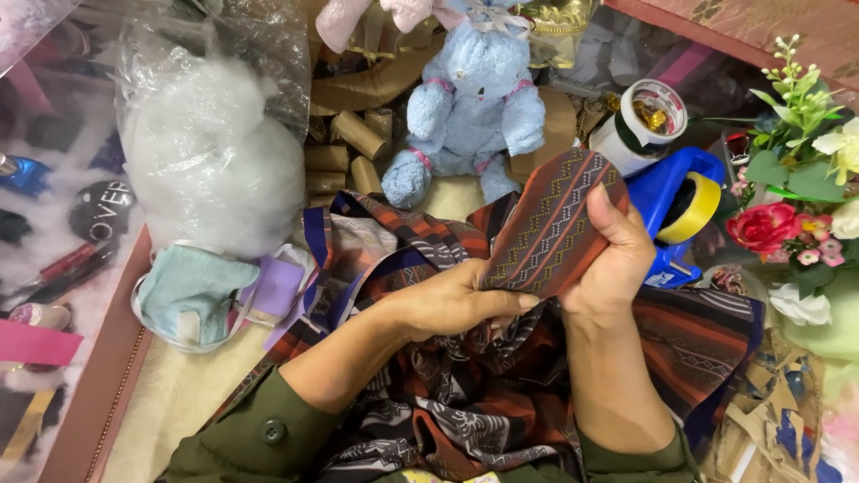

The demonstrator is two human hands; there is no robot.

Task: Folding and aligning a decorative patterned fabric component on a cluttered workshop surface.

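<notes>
Patterned cloth (546,224), striped in rust, brown and navy, is the thing in hand: we see a fold of it raised above the heap of the same fabric (501,394) that covers the middle of the worktop (179,394). Our right hand (617,259) is closed on the upper edge of the fold, thumb in front, while our left hand (452,300) pinches the lower corner between thumb and fingers. We judge the step to be the folding or shaping of a cloth section (the crease looks half formed); the next move would call for both pinches to keep the edge taut and aligned.

Just behind the fold lies a blue tape dispenser (676,192) carrying a yellowish roll, and touching it a white roll of tape (644,121) with a red-edged printed ring. A light blue teddy bear (474,107) sits beyond, pink bands at its limbs, beside short cardboard tubes (353,148). To the left, a clear plastic bag of white stuffing (210,152) stands over a pale green face mask (183,295) and a lilac paper slip (277,286). Artificial flowers (787,206), red, white and green, fill the right edge. A round black label (98,215) with white lettering lies under the glass at far left.
</notes>
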